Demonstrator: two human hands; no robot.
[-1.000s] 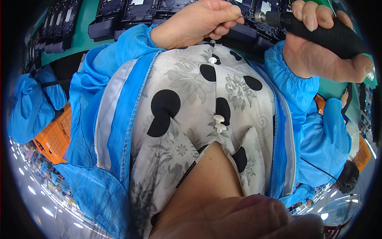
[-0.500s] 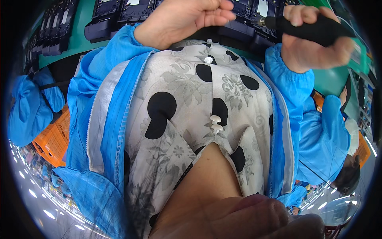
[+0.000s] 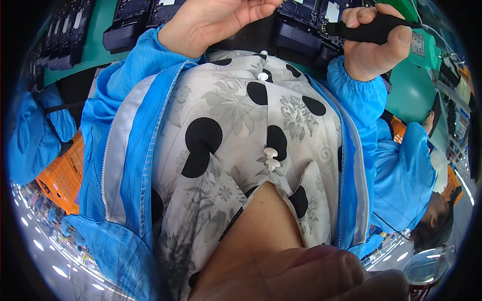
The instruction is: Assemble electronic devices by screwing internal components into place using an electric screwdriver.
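My right hand (image 3: 374, 47) is wrapped around a black electric screwdriver (image 3: 364, 31), which lies nearly level with its metal nose pointing left. That nose is beside a dark plastic housing (image 3: 293, 35) with a pale rectangular plate and small fittings inside. My left hand (image 3: 216, 22) hovers to the left of this housing, palm side partly showing. Its fingers are curled together near the upper edge of the picture, and the fingertips are partly cut off, so anything pinched there cannot be made out.
More dark housings (image 3: 125, 35) stand on the green work surface (image 3: 98, 37) to the left, with another row (image 3: 63, 45) beyond. A green box-shaped device (image 3: 424, 47) is at the right. Co-workers in blue sleeves (image 3: 406, 170) sit at both sides, near orange crates (image 3: 63, 173).
My right hand and the screwdriver have shifted slightly left, and the thumb now presses along the tool's body. My left hand has moved a little left and up, with its fingers still curled.
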